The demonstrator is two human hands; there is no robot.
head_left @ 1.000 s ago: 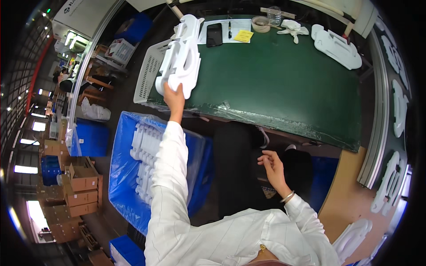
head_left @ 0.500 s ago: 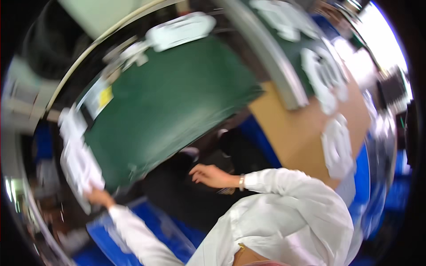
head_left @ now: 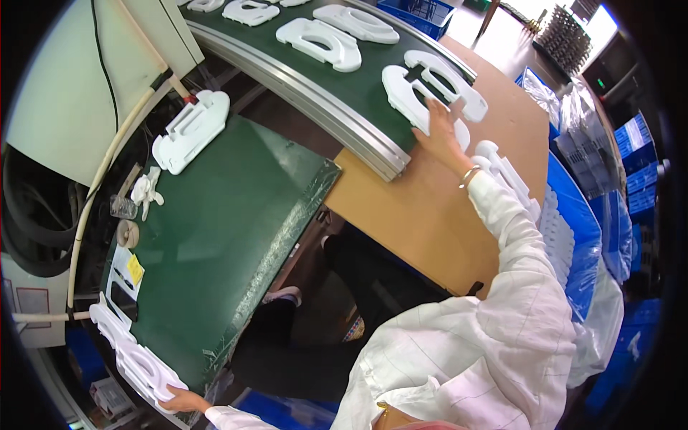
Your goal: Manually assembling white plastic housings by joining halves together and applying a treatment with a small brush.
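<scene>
My right hand (head_left: 442, 137) reaches out to the end of the belt, its fingers over the edge of a white oval plastic part (head_left: 405, 91) with a cut-out. A second white plastic part (head_left: 469, 100) lies just beyond the fingers. At the lower left my left hand (head_left: 183, 400) grips the near end of another white plastic part (head_left: 149, 370), thumb on top and the other fingers largely hidden. That part lies on the left edge of the green table (head_left: 222, 236), against a further white part (head_left: 110, 320).
Several white parts rest on the green conveyor (head_left: 358, 93), bordered by a metal rail (head_left: 308, 100). A brown board (head_left: 423, 215) adjoins it. On the table are a white part (head_left: 192, 132), a white glove (head_left: 147, 192), a tape roll (head_left: 127, 233) and a phone (head_left: 124, 295). Blue crates (head_left: 580, 244) stand right.
My right hand has moved from in front of my body out to the white part at the belt's end. My left hand stays on its part. The view has turned towards the right.
</scene>
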